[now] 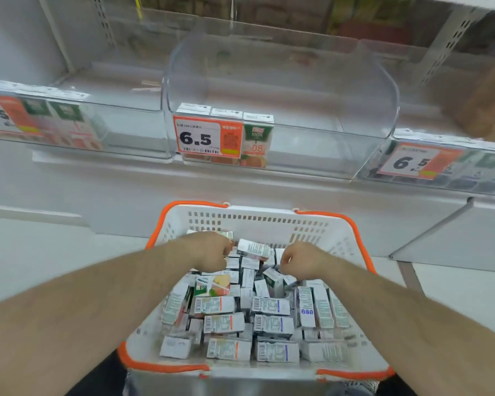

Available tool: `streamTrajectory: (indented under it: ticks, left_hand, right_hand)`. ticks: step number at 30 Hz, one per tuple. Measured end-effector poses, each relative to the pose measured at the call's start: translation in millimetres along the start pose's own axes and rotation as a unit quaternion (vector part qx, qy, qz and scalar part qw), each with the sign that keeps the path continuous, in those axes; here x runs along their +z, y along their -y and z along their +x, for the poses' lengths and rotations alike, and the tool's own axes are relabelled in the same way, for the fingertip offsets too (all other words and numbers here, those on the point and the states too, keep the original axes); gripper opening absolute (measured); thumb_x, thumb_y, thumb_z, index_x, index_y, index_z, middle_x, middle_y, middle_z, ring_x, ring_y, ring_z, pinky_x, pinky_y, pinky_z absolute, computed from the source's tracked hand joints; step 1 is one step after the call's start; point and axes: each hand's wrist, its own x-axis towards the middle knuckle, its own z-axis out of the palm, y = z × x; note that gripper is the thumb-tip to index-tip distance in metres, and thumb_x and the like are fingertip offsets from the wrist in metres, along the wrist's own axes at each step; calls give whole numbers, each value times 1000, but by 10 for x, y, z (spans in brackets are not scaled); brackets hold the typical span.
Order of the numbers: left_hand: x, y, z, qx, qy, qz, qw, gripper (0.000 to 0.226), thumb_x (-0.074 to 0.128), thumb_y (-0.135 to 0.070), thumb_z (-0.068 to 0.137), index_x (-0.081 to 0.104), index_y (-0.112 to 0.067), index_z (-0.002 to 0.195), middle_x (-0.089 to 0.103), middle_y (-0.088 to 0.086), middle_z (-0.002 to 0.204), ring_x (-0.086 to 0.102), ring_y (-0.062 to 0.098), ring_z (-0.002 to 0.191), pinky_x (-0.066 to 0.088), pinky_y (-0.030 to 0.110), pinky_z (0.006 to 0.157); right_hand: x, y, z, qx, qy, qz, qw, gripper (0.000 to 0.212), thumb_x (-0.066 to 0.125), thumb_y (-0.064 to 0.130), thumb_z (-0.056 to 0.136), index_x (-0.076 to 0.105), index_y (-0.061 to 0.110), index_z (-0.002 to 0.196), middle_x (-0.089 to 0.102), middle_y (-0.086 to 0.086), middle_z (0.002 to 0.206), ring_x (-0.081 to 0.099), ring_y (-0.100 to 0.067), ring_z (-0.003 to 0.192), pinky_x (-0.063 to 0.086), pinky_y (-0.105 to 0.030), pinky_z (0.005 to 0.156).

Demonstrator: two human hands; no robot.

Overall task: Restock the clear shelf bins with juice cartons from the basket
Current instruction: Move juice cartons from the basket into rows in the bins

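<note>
- Cartons (pixel 242 307) heaped in basket (pixel 352 247), mostly flat, long axes every which way.
- L hand (pixel 212 251) fingers curled on a carton at far end; R hand (pixel 299 261) curled into pile, hold unclear.
- Prob. light, stiff, smooth; pinch broad faces.
- Middle bin (pixel 326 144): approx. 3 upright at L front, tops up.

We cannot see the fingertips of either hand, left (pixel 212 251) or right (pixel 299 260), curled over the cartons (pixel 272 324); side bins (pixel 446 164) blur, cut by the frame's edges.
</note>
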Motion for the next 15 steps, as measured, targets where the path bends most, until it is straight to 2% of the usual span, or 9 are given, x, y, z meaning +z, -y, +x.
streamTrajectory:
  ticks: [2, 4, 7, 8, 11, 13, 15]
  left_hand:
    - [262, -12, 200, -17, 15, -29, 999, 40, 50, -23, 93, 52, -19, 132, 55, 5, 133, 54, 23, 116, 46, 34, 92]
    - [547, -7, 372, -46, 25, -53, 997, 41, 51, -24, 91, 52, -18, 132, 53, 7, 135, 53, 24, 117, 47, 37, 95]
    - [893, -14, 547, -94, 16, -23, 995, 48, 52, -38, 90, 48, -20, 134, 48, 10, 135, 48, 30, 120, 47, 40, 91]
    - [981, -25, 591, -112, 16, -18, 993, 53, 52, -44, 89, 44, -21, 136, 44, 11, 137, 43, 32, 126, 45, 43, 91]
    - [1178, -68, 720, -153, 16, -49, 987, 64, 53, -54, 83, 39, -24, 138, 38, 11, 142, 34, 33, 131, 45, 48, 95]
    - [1255, -71, 805, -168, 18, -74, 983, 66, 56, -57, 79, 41, -27, 136, 38, 9, 141, 35, 31, 130, 45, 49, 95]
    - [1288, -58, 867, -180, 15, -104, 978, 64, 59, -53, 78, 43, -28, 134, 40, 8, 139, 36, 29, 129, 46, 47, 93]
  right_hand:
    - [214, -77, 103, 12, 26, -20, 999, 26, 62, 23, 86, 71, 4, 102, 69, -15, 112, 64, -27, 100, 52, -33, 82]
    - [411, -93, 154, 14, 62, -36, 997, 32, 62, 26, 84, 68, 7, 109, 66, -14, 120, 64, -29, 105, 55, -38, 88]
    - [629, -18, 169, -23, 86, -59, 994, 31, 62, 35, 87, 61, 15, 110, 63, -8, 124, 60, -26, 109, 48, -31, 79]
    - [689, 31, 164, -32, 87, -60, 994, 36, 63, 40, 86, 57, 19, 114, 59, -8, 129, 57, -26, 113, 45, -31, 80]
    - [911, 159, 211, -2, 96, -78, 992, 78, 63, 64, 77, 43, 22, 139, 46, -9, 137, 49, -30, 124, 47, -41, 92]
    - [1040, 227, 265, 30, 119, -63, 990, 85, 59, 70, 76, 37, 24, 144, 37, -11, 144, 45, -33, 126, 46, -43, 91]
    - [1087, 254, 292, 61, 136, -14, 989, 80, 57, 66, 79, 39, 24, 145, 29, -11, 149, 44, -34, 128, 45, -41, 90]
